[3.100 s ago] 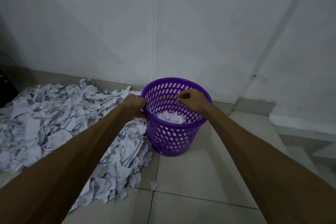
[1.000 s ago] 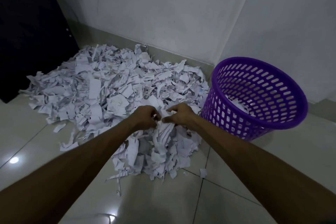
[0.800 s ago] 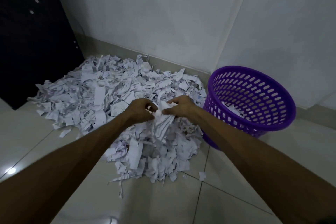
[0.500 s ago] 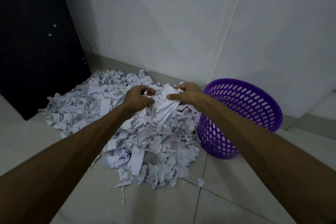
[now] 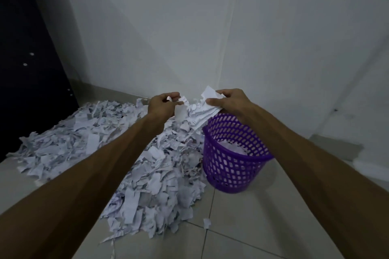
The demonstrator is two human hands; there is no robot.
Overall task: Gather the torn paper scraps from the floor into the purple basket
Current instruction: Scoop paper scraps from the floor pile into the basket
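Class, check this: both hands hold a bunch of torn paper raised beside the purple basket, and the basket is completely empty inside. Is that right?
Not quite. The purple basket is not empty: the head view shows white scraps already inside. The rest stands: the left hand and right hand hold a bunch of torn paper beside it.

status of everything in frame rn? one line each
Left hand: raised, fingers pinching a few scraps.
Right hand: raised, gripping the bunch of white torn paper scraps.
Held bunch of white torn paper scraps: off the floor, by the basket's far rim.
Purple perforated plastic basket: upright, some paper inside, far from full.
Pile of white torn paper on the floor: large, uncollected.
Single stray scrap: lying apart on the tile.
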